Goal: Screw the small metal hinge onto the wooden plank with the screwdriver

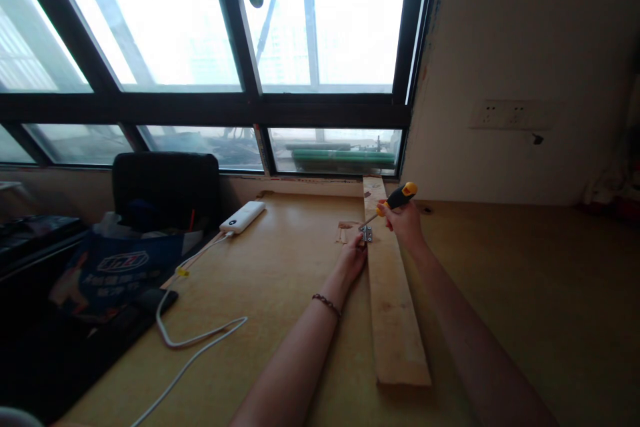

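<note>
A long wooden plank (395,300) lies lengthwise on the wooden table (280,280). A small metal hinge (367,233) sits on its left edge, far from me. My right hand (406,221) is closed round a screwdriver with a yellow and black handle (400,197), its tip pointing down at the hinge. My left hand (354,255) rests against the plank's left edge just below the hinge, fingers pressed to the hinge and plank. A small wood piece (346,229) lies just left of the hinge.
A white power bank (243,217) with a white cable (193,340) lies on the table's left part. A blue bag (115,267) and a black chair (165,187) stand at the left edge. Windows run along the back; a wall with sockets (507,113) is at right.
</note>
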### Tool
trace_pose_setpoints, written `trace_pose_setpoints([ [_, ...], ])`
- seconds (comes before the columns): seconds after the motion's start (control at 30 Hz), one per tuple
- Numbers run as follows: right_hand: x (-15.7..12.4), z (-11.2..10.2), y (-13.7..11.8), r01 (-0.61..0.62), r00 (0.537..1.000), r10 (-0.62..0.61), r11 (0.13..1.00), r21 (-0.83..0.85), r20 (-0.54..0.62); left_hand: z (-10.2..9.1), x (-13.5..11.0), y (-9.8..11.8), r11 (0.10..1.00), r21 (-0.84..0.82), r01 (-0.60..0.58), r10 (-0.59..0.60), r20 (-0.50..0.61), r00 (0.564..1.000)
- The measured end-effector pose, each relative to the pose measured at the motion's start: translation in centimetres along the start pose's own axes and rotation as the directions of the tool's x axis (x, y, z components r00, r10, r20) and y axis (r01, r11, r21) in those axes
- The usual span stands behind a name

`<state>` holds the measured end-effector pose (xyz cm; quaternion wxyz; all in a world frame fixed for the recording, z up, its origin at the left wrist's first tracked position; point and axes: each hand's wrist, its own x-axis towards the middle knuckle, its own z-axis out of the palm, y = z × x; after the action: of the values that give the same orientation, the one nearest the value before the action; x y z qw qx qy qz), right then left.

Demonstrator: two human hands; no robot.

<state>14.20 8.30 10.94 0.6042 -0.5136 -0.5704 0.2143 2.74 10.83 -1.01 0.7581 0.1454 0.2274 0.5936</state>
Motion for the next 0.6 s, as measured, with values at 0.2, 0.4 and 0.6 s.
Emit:
trace_pose_setpoints([
  [0.2, -0.1, -0.5, -0.8, -0.085, 0.979, 0.035, 0.966, 0.245, 0.202, 0.0, 0.1, -0.1, 1.000, 0.019, -0.011, 0.011, 0.014, 1.000],
  [0.4, 0.0, -1.2, -1.2, -0.063, 0.994, 0.044, 0.978, 0.197, 0.097, -0.1, 0.2, -0.2, 1.000, 0.025, -0.017, 0.017, 0.005, 1.000],
  [0.6, 0.0, -1.1, -1.2, -0.072, 0.994, 0.059, 0.984, 0.165, 0.087, 0.0, 0.2, -0.2, 0.999, 0.033, -0.034, 0.035, -0.038, 0.999],
])
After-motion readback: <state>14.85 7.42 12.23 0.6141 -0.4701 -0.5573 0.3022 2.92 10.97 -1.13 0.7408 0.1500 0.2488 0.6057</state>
